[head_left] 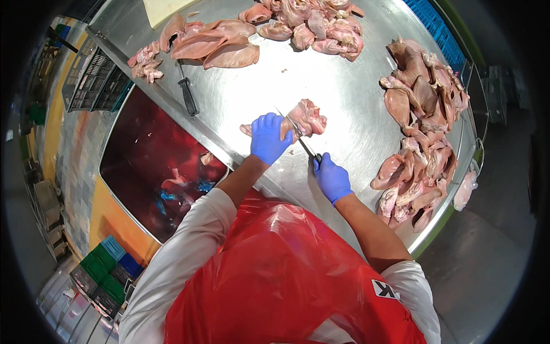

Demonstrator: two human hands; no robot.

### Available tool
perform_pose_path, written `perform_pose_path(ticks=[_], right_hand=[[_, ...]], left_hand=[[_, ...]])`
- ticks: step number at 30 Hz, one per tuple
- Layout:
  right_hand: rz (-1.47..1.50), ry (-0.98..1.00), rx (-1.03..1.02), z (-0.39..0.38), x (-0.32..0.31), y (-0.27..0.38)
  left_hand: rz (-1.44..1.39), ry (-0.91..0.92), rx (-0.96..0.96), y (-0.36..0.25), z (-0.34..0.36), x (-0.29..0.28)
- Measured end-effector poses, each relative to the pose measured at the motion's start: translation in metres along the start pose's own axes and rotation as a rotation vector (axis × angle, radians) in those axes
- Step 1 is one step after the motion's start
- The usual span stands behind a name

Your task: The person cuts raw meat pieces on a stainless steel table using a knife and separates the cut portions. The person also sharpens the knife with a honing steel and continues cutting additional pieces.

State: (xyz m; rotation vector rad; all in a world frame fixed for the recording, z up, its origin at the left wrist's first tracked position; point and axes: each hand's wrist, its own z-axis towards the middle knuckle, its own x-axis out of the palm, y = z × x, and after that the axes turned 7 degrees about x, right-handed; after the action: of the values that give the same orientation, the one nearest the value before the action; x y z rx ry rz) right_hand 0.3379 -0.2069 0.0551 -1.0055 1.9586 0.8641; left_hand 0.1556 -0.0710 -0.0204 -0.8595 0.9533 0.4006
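On the steel table lies a raw pig ear [310,118], its fleshy, ragged end to the right. My left hand [269,137], in a blue glove, grips it from above and covers its middle; a thin end pokes out at the left. A knife [305,145] with a black handle is in my right hand [333,179], also blue-gloved, fingers wrapped round the handle. Its blade slants up and left across the ear, just beside my left fingers. How deep the blade sits in the flesh I cannot tell.
A second black-handled knife [188,96] rests near the left table edge, below flat ears [220,41] and small trimmings [146,60]. Meat piles lie at the back [321,26] and right [424,109]. A red-stained bin [143,149] stands at the left; a white board [166,10] is far left.
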Motion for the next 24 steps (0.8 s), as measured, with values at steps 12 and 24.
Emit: perform_pose_path(ticks=[12,24], right_hand=[[0.055,0.02,-0.084,0.027,0.014,0.01],[0.245,0.021,0.071,-0.058,0.011,-0.058]], left_hand=[[-0.055,0.031,0.167,0.017,-0.014,0.001],[0.108,0.551,-0.029,-0.019,0.016,-0.054]])
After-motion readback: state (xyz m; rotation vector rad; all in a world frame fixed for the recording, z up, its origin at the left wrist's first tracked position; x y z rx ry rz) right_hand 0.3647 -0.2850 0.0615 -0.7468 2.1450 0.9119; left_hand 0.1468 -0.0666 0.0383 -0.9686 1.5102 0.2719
